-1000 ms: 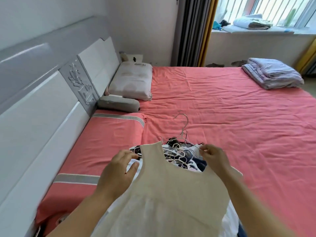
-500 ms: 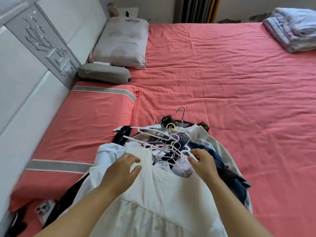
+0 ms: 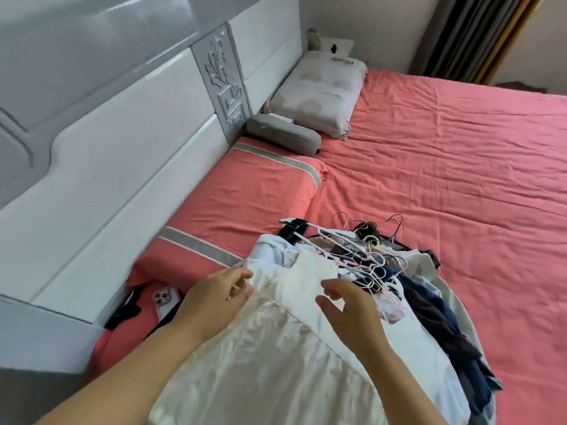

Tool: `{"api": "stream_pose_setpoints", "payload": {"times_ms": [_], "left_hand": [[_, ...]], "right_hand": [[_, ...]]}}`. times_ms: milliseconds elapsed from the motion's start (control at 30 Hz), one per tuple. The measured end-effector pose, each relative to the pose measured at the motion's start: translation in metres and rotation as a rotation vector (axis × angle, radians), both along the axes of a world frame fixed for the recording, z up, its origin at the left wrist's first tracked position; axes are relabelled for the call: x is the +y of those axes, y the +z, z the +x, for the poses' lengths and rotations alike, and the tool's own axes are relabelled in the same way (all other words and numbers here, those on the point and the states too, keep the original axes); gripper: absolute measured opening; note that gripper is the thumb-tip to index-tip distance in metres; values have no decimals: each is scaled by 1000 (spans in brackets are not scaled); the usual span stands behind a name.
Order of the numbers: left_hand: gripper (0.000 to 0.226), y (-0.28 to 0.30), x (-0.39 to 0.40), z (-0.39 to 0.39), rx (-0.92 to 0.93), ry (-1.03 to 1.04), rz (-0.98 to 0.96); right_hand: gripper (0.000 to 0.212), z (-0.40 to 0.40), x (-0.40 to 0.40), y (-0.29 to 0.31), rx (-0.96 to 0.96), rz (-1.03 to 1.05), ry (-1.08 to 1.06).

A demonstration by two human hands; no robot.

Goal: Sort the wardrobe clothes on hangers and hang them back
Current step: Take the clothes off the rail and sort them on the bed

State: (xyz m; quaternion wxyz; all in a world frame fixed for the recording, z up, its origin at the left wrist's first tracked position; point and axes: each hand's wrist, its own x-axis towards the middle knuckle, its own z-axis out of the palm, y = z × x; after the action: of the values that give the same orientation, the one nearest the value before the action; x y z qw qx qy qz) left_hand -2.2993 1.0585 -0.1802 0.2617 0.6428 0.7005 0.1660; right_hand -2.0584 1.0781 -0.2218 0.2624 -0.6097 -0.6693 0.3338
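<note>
While I look down at the coral bed (image 3: 445, 167), a cream dress (image 3: 276, 348) tops the clothes pile (image 3: 429, 302) beside the striped pillow (image 3: 245, 194). My left hand (image 3: 214, 299) pinches its shoulder; my right hand (image 3: 352, 308) hovers, fingers loose. I judge sorting has just begun; next, free a hanger (image 3: 356, 256).

Since a second ago, I have lowered the cream sleeveless cloth garment (image 3: 306, 302) onto the clothes pile (image 3: 429, 302); my right hand (image 3: 352, 308) has released it.
</note>
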Motion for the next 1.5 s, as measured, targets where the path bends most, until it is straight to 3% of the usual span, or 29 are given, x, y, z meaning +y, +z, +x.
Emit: {"api": "stream_pose_setpoints", "payload": {"times_ms": [267, 500, 667, 900, 1000, 1167, 1300, 1500], "left_hand": [[20, 31, -151, -115, -69, 313, 21], [24, 47, -346, -200, -75, 688, 107], [9, 56, -481, -228, -99, 973, 193], [36, 64, -634, -240, -48, 1264, 278], [20, 74, -692, -239, -30, 1434, 278], [14, 99, -755, -237, 77, 1622, 340], [47, 126, -787, -239, 189, 1759, 435], [23, 191, -825, -254, 561, 1908, 488]], "right_hand": [[18, -148, -69, 44, 27, 144, 428], [38, -284, -179, 69, 57, 187, 863], [28, -364, -274, 85, 81, 195, 1139], [25, -446, -413, 95, 176, 180, 1526], [27, -481, -474, 107, 239, 197, 1688], [30, -533, -557, 141, 369, 252, 1882], [25, -571, -613, 176, 468, 295, 2026], [22, -616, -691, 244, 722, 287, 2214]]}}
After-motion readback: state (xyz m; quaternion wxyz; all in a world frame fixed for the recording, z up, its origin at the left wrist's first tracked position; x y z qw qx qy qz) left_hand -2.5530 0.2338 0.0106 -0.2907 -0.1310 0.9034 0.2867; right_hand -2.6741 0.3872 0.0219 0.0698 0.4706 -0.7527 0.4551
